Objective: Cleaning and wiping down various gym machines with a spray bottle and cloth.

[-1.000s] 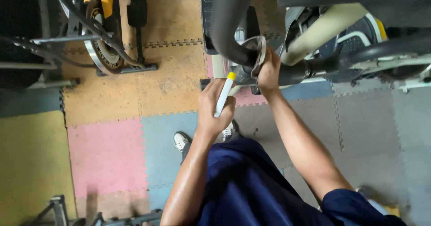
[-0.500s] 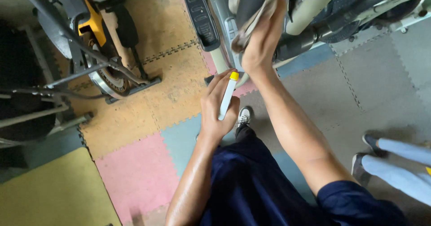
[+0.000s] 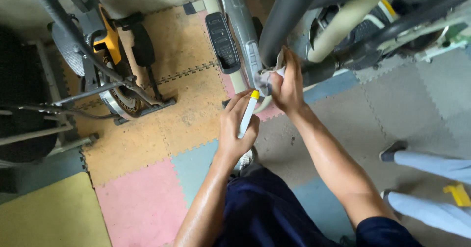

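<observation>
Head view, looking straight down: the person's left hand (image 3: 236,129) is closed around a thin white bottle with a yellow cap (image 3: 247,114), cap end pointing up and away toward the machine. The right hand (image 3: 288,86) is shut on a crumpled grey cloth (image 3: 267,79) and presses it against a thick dark grey bar (image 3: 287,21) of an exercise machine. The cloth sits just past the right grip, touching the bar, and the bottle's cap is close beside the cloth but not touching it. To rub this bar well, I think the cloth should stay flat on the round bar and go all the way around it, not just the near side, with the bottle kept tilted off to the side so nothing drips on the foam floor mats (image 3: 142,198). A grey foot pedal (image 3: 223,43) lies just to the left of the grips. Further left stands a black and yellow exercise bike (image 3: 105,65). Near the right edge, well apart from the hands, are another person's pale blue trouser legs (image 3: 431,188) and a dark shoe. Much is hard to see: the cloth is mostly hidden under the right fingers, the far side of the bar cannot be seen, and the top of the machine is cut off by the picture's edge. I cannot tell if the bottle's cap is open, or how full it is.
</observation>
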